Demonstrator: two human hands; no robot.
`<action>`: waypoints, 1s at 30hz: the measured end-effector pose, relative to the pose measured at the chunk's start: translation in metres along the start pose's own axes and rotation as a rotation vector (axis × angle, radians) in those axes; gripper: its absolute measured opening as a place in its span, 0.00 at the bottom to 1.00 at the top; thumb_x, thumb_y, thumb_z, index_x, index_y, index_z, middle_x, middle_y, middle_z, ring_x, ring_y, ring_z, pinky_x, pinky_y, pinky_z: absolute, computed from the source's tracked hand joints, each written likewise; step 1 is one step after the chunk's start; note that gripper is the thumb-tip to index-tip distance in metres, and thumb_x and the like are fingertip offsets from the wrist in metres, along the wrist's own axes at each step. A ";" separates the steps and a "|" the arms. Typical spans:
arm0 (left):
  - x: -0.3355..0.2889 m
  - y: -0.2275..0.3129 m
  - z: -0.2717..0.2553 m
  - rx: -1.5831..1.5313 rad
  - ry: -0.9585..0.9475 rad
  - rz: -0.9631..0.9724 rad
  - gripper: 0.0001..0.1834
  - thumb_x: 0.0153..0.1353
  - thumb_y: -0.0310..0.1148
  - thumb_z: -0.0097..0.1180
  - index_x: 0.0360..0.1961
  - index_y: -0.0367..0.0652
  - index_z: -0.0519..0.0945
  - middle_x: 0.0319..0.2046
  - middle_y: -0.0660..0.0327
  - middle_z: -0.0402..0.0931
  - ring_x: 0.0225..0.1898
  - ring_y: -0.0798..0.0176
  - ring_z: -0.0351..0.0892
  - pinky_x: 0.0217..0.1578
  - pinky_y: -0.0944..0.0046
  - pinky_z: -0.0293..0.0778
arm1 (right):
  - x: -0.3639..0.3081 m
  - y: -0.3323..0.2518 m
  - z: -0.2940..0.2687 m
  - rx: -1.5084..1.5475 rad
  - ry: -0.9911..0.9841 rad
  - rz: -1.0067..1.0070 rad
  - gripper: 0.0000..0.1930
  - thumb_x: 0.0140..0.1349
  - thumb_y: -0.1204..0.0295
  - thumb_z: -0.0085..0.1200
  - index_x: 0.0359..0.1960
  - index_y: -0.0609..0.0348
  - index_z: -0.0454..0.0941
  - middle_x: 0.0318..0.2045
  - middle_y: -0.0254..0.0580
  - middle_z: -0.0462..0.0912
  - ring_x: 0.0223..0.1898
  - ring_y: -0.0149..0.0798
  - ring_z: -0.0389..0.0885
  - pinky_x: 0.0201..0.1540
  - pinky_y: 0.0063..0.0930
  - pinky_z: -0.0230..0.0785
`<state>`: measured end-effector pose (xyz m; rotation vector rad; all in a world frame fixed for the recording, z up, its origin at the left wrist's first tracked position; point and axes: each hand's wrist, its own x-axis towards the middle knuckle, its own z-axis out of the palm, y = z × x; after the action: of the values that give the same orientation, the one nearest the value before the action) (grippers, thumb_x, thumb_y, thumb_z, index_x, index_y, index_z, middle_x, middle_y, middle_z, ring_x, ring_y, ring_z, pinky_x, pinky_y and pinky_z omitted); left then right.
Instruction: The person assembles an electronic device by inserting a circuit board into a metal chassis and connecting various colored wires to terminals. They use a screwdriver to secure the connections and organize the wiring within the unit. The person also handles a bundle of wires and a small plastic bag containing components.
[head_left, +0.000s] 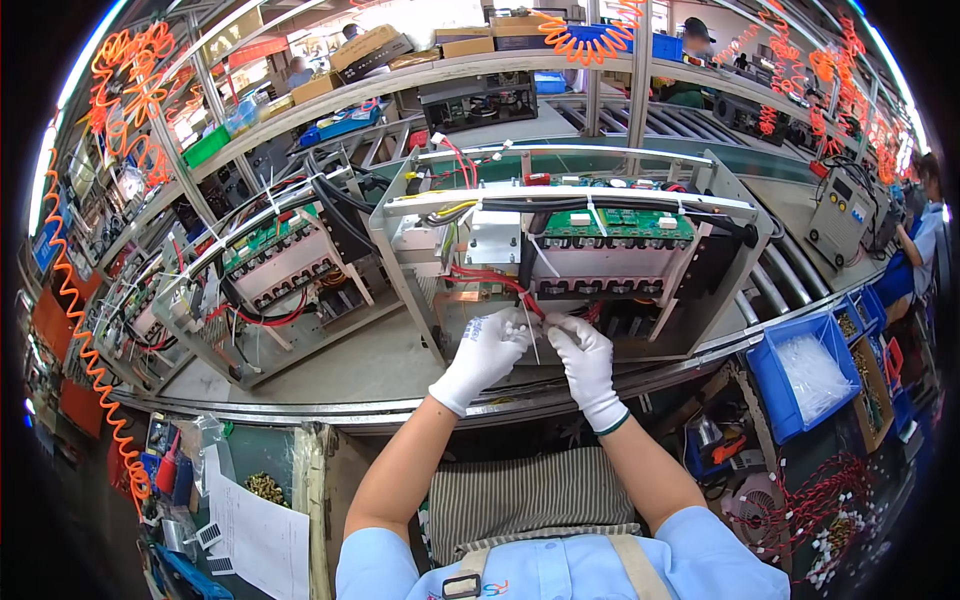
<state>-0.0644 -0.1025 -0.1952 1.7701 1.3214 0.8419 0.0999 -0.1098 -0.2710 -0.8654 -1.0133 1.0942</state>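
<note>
In front of me stands an open metal-framed electrical unit (pixel 590 262), with a green circuit board (pixel 615 228) along its upper part. Red wires (pixel 527 296) come down at its front, and a thin white cable tie (pixel 533 335) hangs by them between my hands. My left hand (pixel 488 358), in a white glove, has its fingers pinched at the cable tie just below the wires. Close on the other side, my gloved right hand (pixel 585 362) is closed with its fingertips together near the wires. What its fingertips hold is hidden.
Similar open units (pixel 280 270) stand to the left on the line. Rollers (pixel 780 275) run at the right, near a grey machine (pixel 845 215). A blue bin (pixel 805 375) holds white cable ties. Papers (pixel 260 535) lie lower left; orange coiled hoses (pixel 85 330) hang beside them.
</note>
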 end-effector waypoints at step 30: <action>0.005 -0.020 0.019 0.412 0.240 0.217 0.11 0.57 0.24 0.56 0.42 0.38 0.84 0.26 0.56 0.83 0.27 0.64 0.82 0.31 0.65 0.76 | 0.008 -0.015 0.000 -0.002 -0.021 0.061 0.09 0.60 0.80 0.61 0.43 0.65 0.81 0.36 0.38 0.85 0.36 0.27 0.81 0.45 0.23 0.74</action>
<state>-0.0567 -0.0975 -0.2216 2.2186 1.5636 0.9766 0.1054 -0.1059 -0.2552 -0.8930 -1.0113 1.1564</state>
